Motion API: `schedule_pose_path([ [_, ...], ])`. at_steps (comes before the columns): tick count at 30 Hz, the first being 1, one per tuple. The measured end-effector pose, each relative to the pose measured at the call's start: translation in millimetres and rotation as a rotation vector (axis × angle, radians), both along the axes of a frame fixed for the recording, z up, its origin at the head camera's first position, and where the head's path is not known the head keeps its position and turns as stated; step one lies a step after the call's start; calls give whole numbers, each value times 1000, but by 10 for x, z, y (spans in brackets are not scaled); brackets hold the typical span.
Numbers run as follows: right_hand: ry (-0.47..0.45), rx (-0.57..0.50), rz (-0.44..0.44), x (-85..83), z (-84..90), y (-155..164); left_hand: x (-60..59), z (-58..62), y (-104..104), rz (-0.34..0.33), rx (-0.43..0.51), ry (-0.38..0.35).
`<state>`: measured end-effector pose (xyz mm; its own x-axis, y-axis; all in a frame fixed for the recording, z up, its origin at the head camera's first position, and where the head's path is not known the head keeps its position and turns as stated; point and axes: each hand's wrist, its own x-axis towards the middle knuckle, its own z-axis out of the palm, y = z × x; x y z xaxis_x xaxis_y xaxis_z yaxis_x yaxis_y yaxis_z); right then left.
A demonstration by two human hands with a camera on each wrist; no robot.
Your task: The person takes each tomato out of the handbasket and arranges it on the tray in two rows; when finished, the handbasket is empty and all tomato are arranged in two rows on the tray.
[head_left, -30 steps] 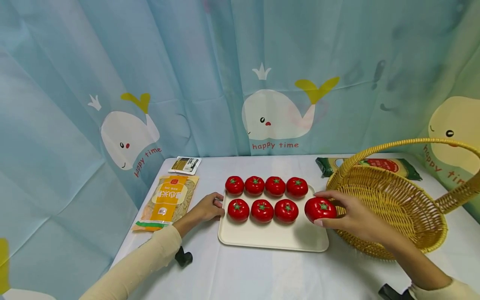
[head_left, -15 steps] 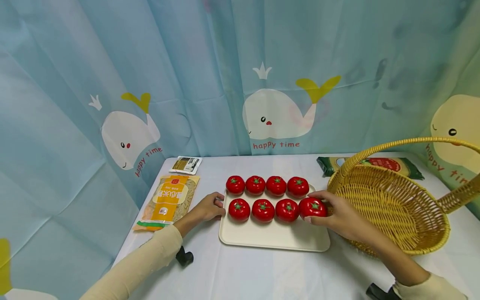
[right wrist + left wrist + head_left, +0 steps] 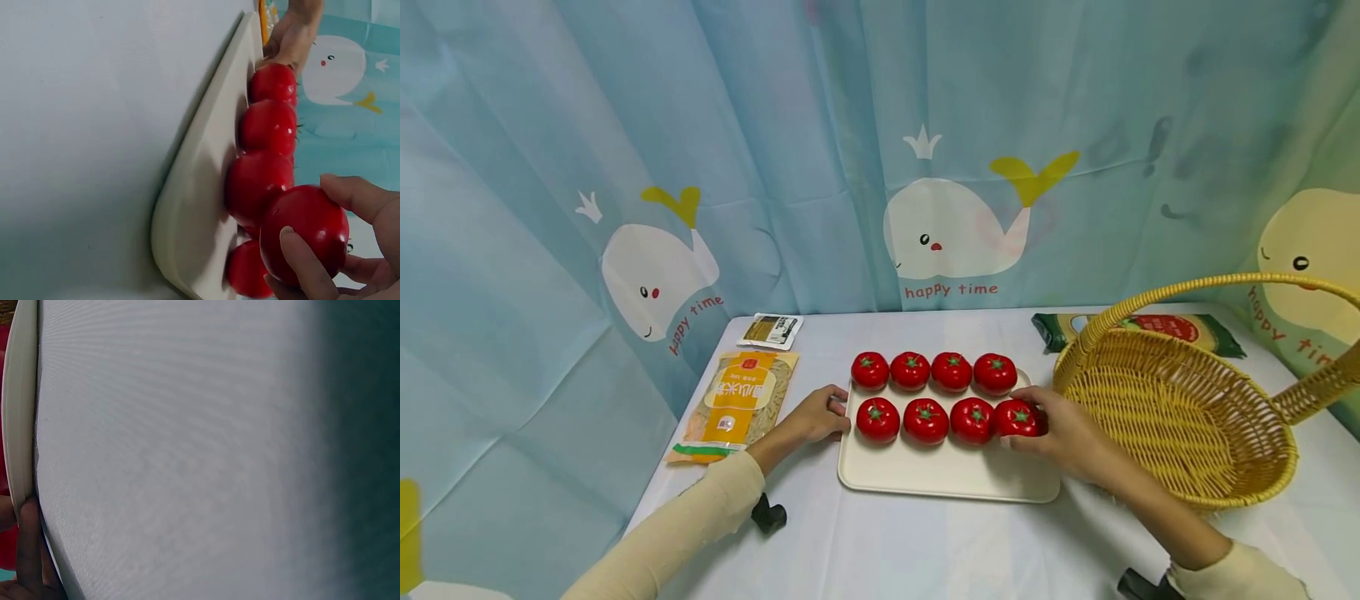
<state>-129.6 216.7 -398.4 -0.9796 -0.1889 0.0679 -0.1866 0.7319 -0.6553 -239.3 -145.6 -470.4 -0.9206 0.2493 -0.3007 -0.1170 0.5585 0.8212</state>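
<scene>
**Eighth tomato going into the near row**

The right hand point(image 3: 1063, 429) curls its fingers round a glossy red tomato point(image 3: 1018, 418), held at the right end of the near row on the cream rectangular tray point(image 3: 940, 483). Seven more tomatoes point(image 3: 925, 421) already sit in two rows, so the tray looks nearly full, with only the release left. The left hand point(image 3: 814, 417) rests relaxed against the tray's left edge. On the white desk point(image 3: 925, 550), the empty yellow wicker basket point(image 3: 1187, 417) stands just right; an orange snack packet point(image 3: 735, 402) lies left.
</scene>
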Motion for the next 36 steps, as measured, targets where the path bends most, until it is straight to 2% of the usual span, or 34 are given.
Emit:
schedule_pose_path([
  [6,-34,0,-8,-32,-62,-18,-5,1,-12,-3,-10,-5],
  [24,-58,1,-58,-43,-312,-65,0,-4,-9,-7,-9,14],
  [36,-74,-14,-148,-30,-411,-85,5,8,-9,-7,-1,16],
])
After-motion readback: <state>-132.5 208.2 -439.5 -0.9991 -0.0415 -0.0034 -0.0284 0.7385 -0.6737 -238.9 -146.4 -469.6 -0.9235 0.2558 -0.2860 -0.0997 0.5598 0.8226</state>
